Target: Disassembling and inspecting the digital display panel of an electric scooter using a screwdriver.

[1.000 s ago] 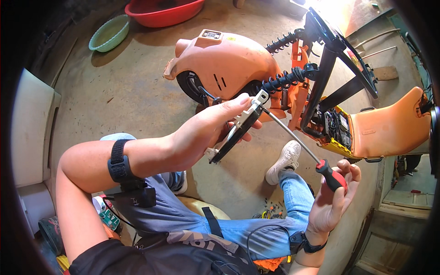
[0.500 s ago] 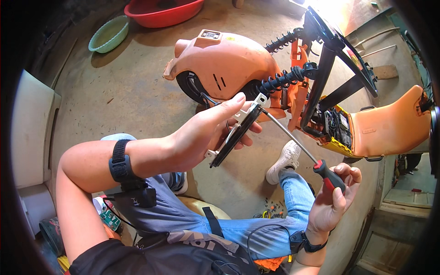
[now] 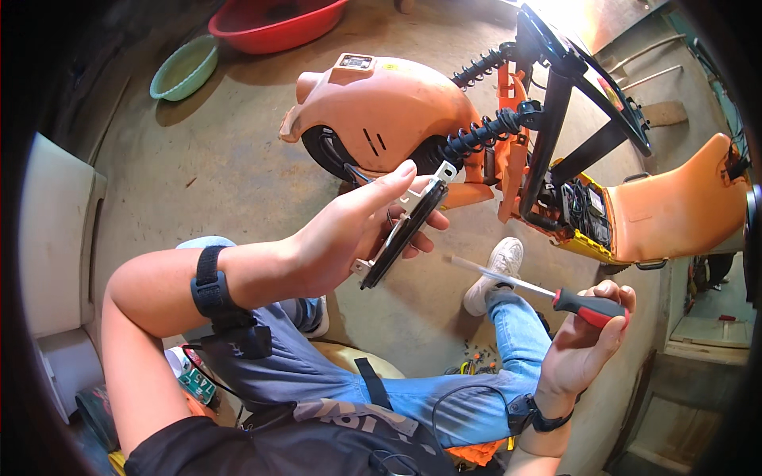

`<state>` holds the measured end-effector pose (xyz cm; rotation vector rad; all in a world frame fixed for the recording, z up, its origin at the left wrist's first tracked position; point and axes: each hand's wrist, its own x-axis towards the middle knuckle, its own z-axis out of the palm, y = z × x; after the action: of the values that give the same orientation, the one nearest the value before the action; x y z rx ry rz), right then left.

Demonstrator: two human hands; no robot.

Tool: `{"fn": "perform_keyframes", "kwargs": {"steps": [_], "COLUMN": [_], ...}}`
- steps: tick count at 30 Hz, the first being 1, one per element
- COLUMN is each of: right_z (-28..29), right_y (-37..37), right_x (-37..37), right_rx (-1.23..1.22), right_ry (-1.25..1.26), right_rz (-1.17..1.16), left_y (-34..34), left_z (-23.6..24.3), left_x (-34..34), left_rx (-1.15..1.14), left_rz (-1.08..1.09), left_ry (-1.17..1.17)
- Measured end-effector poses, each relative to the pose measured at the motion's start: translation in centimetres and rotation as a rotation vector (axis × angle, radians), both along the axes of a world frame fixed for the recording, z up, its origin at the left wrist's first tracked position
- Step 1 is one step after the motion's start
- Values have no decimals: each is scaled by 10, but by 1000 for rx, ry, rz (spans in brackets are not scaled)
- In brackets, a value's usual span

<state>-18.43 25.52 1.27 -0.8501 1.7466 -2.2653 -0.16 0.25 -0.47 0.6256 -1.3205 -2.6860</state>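
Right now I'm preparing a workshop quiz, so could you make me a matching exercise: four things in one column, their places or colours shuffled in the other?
Column one:
1. screwdriver
2. slim black part with pale brackets
3. large basin
4. smaller scalloped basin

Column two:
A. pale green
B. in the left hand
C. red
D. in the right hand

Pairs: 1-D, 2-B, 3-C, 4-A

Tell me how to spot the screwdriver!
Find the orange vehicle, then go down to the person's right hand. It holds the screwdriver: unlike the flat black-and-white part in the left hand, this has a red-and-black handle.
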Motion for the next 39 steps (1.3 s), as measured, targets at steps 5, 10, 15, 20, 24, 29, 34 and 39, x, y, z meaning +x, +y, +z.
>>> {"fn": "perform_keyframes", "kwargs": {"steps": [5, 10, 15, 20, 24, 29, 34, 39], "right_z": [-6, -17, -33, -39, -37, -39, -41, -44], "right_y": [-4, -19, -27, -28, -28, -30, -32, -35], "right_x": [0, 6, 20, 28, 31, 31, 31, 35], "right_rx": [85, 161, 94, 268, 280, 269, 268, 274], "right_ry": [-2, 65, -26, 142, 90, 88, 129, 212], "right_rz": [83, 258, 427, 412, 379, 355, 358, 286], "left_y": [8, 21, 34, 36, 38, 39, 43, 42], "left_z": [10, 1, -2, -8, -9, -6, -15, -14], "left_x": [1, 0, -2, 2, 2, 4, 4, 4], "left_rx": [-82, -148, -82, -138, -187, -205, -247, -209], "left_rz": [-111, -219, -312, -381, -393, -421, -382, -409], "left_ry": [-37, 58, -39, -86, -62, -110, -117, -115]}}
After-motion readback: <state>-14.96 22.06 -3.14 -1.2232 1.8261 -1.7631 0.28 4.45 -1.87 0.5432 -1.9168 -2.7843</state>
